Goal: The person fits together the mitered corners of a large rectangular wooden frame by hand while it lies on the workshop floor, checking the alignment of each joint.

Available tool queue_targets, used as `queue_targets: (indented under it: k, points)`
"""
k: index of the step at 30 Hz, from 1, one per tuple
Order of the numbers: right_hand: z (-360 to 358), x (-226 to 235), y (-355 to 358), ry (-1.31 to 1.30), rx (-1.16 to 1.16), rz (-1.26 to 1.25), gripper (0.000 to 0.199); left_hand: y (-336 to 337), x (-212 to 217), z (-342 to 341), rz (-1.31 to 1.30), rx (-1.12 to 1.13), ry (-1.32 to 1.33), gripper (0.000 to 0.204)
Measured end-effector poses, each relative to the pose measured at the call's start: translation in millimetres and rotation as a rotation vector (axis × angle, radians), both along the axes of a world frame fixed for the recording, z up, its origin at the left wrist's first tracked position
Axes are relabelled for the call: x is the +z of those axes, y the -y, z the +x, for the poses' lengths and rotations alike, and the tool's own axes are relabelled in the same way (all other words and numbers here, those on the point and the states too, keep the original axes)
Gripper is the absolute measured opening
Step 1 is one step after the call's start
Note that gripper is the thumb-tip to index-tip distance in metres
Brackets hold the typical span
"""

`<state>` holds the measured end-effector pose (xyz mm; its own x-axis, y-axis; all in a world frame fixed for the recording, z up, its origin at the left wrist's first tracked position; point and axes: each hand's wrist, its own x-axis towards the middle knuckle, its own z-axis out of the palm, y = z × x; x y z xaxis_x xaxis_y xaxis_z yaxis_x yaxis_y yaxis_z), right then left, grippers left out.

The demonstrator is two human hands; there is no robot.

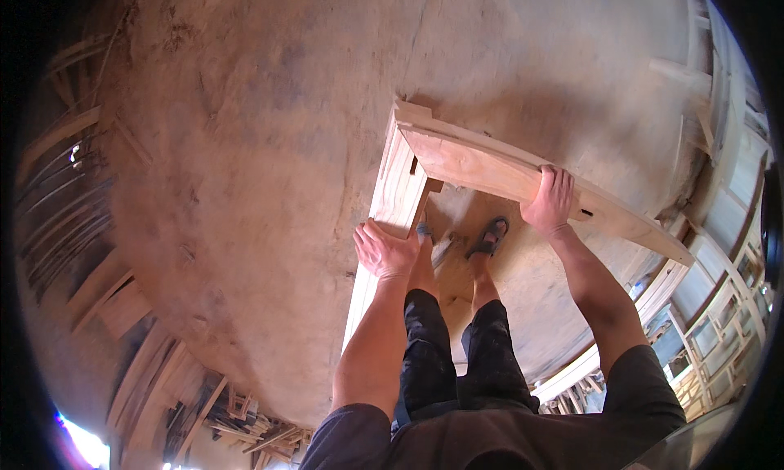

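Two pale wooden boards meet at a corner in front of me and form an angle. My left hand (382, 248) is wrapped over the left board (392, 194), which runs back toward me past my left forearm. My right hand (552, 199) grips the right board (478, 155), its fingers over the top edge. That board slants away to the right and ends in a tapered tip. A small dark slot shows in each board. A short wooden piece sticks out inside the angle near the corner. The undersides of both boards are hidden.
Below the boards is a dusty brown floor (261, 143). My sandalled feet (490, 235) stand inside the angle. Stacked planks (151, 372) and rods (65, 200) line the left side. Wooden frames (719, 339) stand at the right, and scrap wood (253, 429) lies at the lower left.
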<state>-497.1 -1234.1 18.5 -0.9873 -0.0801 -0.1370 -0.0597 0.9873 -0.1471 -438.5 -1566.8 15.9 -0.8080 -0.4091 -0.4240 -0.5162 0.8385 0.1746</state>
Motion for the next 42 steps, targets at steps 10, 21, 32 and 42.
queue_targets:
  k: [10,21,32,42]
  points:
    - [4,-1,3,0.108,-0.032,-0.016,0.071,1,-4,4,-0.094,-0.049,-0.095,0.070]
    - [138,80,17,0.269,-0.415,-0.423,0.076,-10,-7,10,-0.445,-0.320,0.134,0.086]
    - [522,146,-85,0.549,-1.148,-0.537,0.054,-127,59,46,-0.384,-0.446,0.047,0.111]
    - [649,173,-200,0.389,-1.453,-0.625,0.054,-414,121,142,0.049,-0.865,0.102,0.108]
